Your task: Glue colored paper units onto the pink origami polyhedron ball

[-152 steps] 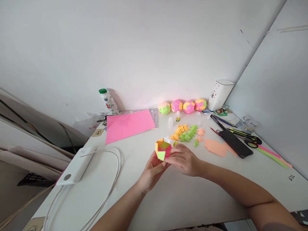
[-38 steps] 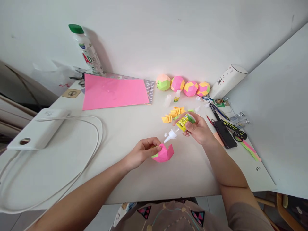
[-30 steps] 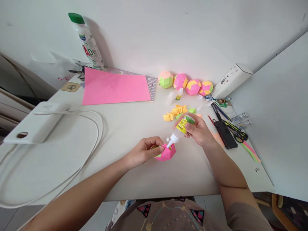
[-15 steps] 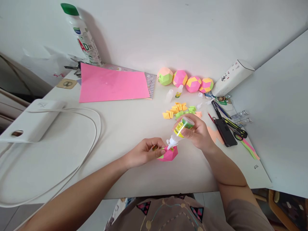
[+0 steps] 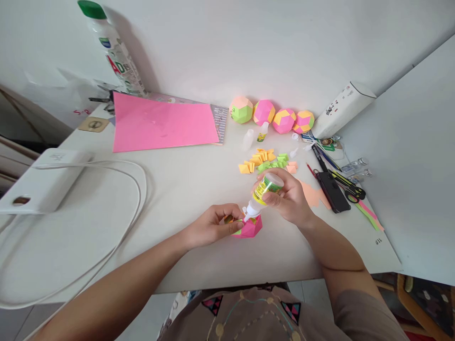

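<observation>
Between the thumb and fingers of my left hand (image 5: 216,226) is a partly built paper ball (image 5: 251,228), pink with some green and yellow and open at the top. My right hand (image 5: 289,199) grips a clear glue bottle (image 5: 262,193) with a yellow-green label, tilted nozzle down. Its white tip meets the ball's upper edge near my left thumb; whether glue is coming out is too small to see. Beyond my right hand lie folded yellow paper pieces (image 5: 258,160), green ones (image 5: 273,163) and a few peach ones (image 5: 292,166).
Several finished paper balls (image 5: 263,112) line the wall, with two small bottles (image 5: 262,131) before them. A pink sheet (image 5: 165,124) lies back left, near a white power strip (image 5: 46,182) and its cable. At right are a black phone (image 5: 333,192), scissors (image 5: 355,192) and a white box (image 5: 343,111).
The glue bottle's nozzle has shifted slightly left along the paper ball's edge, with my right hand following. My left hand keeps its hold. The camera view has shifted a little.
</observation>
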### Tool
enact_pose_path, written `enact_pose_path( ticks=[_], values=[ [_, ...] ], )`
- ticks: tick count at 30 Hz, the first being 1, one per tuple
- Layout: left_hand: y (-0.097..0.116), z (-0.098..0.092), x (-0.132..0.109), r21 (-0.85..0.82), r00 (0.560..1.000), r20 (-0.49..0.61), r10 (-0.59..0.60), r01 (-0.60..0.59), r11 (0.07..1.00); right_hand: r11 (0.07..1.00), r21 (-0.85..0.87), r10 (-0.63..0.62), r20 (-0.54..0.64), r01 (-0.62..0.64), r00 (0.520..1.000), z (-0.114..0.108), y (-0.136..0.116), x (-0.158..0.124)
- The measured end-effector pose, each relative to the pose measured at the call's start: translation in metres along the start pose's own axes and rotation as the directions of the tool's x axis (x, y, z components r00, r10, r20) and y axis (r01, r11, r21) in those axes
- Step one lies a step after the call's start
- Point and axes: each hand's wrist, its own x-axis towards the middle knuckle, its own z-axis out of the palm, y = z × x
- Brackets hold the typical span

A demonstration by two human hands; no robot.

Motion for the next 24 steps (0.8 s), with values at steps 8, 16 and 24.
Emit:
enact_pose_path(
  ticks=[8,16,24],
  values=[
    [-0.0026,-0.0014,-0.0008,0.026,1.000,-0.013,-0.007,0.008,1.000,0.999,-0.047,0.020,-0.005,-0.020,1.000,-0.0025,-0.0032,0.0004],
    [-0.0017,-0.0011,0.0007,0.021,0.999,-0.005,0.032,-0.032,0.999,1.000,-0.022,0.000,-0.016,0.000,1.000,-0.0001,-0.0007,-0.0016],
    [-0.0014,-0.0009,0.0009,0.018,0.998,-0.019,0.052,-0.052,0.998,0.999,-0.041,0.006,-0.043,-0.008,0.999,0.0002,-0.0006,-0.0018]
  ],
)
